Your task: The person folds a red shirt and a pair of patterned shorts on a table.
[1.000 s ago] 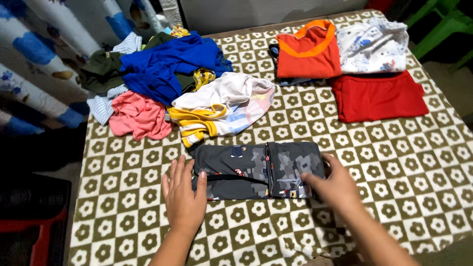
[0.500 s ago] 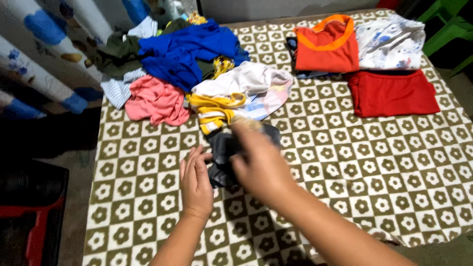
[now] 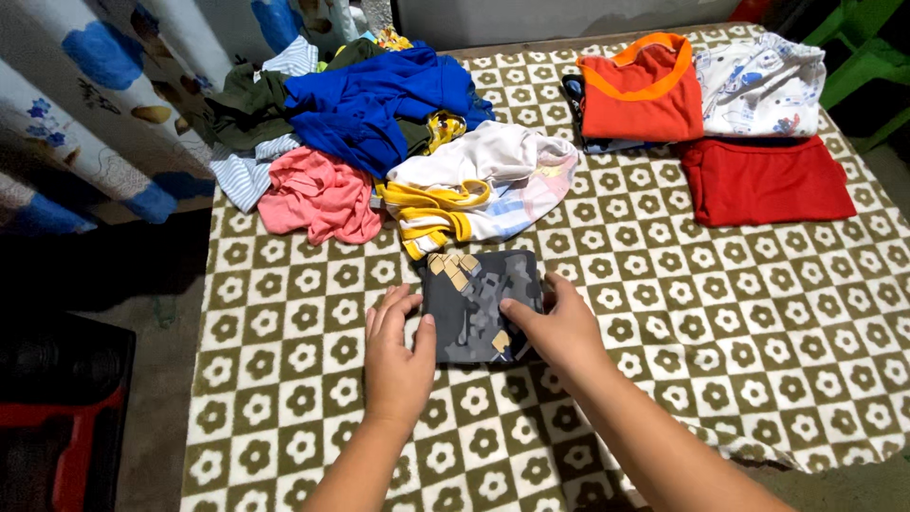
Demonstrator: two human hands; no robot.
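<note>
Both hands are pressing flat, fingers open, on the folded grey camo garment (image 3: 479, 303): left hand (image 3: 398, 356) gripping nothing at its left edge, right hand (image 3: 559, 327) likewise at its right, just below the white-and-yellow shirt (image 3: 483, 185).

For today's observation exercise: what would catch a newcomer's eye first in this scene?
Both hands, left hand and right hand, press a folded dark grey garment at the near middle of the flower-checked cloth. Behind it, to the left, lies a loose pile of clothes; at the far right are folded orange, white and red pieces.
</note>
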